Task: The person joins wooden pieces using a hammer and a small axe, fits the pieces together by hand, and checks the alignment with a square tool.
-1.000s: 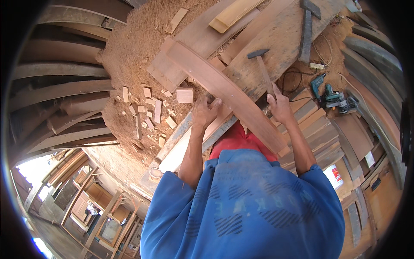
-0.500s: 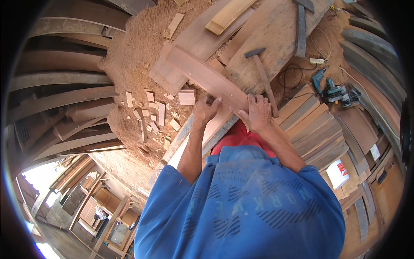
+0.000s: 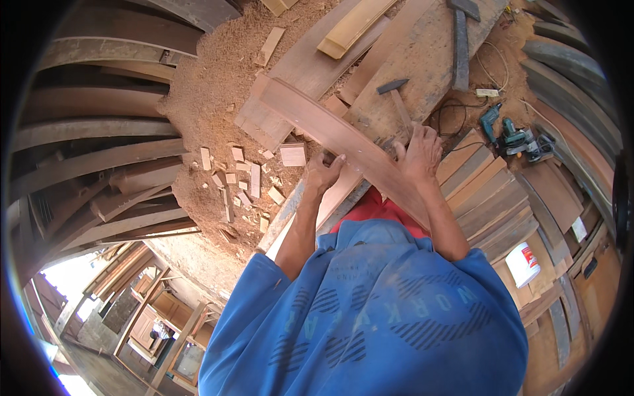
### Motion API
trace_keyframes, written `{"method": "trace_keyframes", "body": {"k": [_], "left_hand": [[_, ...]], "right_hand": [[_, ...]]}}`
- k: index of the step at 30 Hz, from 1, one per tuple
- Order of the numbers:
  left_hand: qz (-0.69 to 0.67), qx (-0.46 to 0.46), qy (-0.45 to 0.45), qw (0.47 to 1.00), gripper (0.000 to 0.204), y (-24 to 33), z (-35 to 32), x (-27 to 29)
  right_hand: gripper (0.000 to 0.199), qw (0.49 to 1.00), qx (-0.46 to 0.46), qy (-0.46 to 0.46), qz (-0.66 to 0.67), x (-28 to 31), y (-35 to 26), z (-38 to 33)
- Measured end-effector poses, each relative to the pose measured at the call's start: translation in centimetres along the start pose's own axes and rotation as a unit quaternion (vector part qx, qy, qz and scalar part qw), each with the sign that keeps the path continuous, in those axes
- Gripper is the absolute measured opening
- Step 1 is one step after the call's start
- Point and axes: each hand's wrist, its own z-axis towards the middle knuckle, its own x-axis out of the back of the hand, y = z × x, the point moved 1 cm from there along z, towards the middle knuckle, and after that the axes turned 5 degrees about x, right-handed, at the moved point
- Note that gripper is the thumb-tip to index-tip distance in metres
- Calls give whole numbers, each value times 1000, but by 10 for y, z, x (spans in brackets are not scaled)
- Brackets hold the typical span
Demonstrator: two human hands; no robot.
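Note:
A long reddish-brown wooden plank [image 3: 330,135] lies aslant before me, its lower end close to my body. My left hand [image 3: 323,175] grips its left edge, thumb on the wood and the other fingers curled and partly hidden. My right hand [image 3: 422,155] is at the plank's right side, its fingers bent over the handle of a hammer [image 3: 401,109]. The hammer's dark head rests on a worn wide board [image 3: 376,109]; the handle's lower part is hidden by the hand. Under the plank, a paler board [image 3: 338,191] runs toward me.
Sawdust [image 3: 211,99] and small wood offcuts [image 3: 255,179] cover the ground at left. A larger hammer [image 3: 460,49] lies at the far end. Green power tools [image 3: 512,138] with cords sit at right, near stacked boards [image 3: 489,191] and a white bucket [image 3: 522,264]. Timbers line both sides.
My right hand has left the plank's surface and moved right onto the hammer's handle. The plank's near end now shows further down toward me. My left hand stays at the plank's edge.

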Motion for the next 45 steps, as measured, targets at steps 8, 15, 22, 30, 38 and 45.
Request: {"method": "trace_keyframes", "body": {"k": [8, 15, 22, 30, 38, 45], "left_hand": [[-16, -29, -36, 999, 64, 13, 4, 14], [96, -10, -47, 994, 75, 22, 5, 16], [96, 0, -36, 995, 67, 25, 2, 16], [100, -4, -35, 994, 63, 23, 3, 16], [114, -15, -20, 993, 71, 20, 6, 14], [71, -19, -65, 995, 71, 33, -5, 26]], "right_hand": [[51, 995, 62, -47, 66, 4, 44, -10], [46, 954, 107, -226, 162, 15, 28, -70], [52, 968, 142, -179, 102, 4, 21, -83], [50, 969, 152, -126, 150, 14, 14, -87], [47, 974, 94, -187, 84, 2, 19, -87], [49, 967, 65, -199, 147, 6, 19, -85]]}}
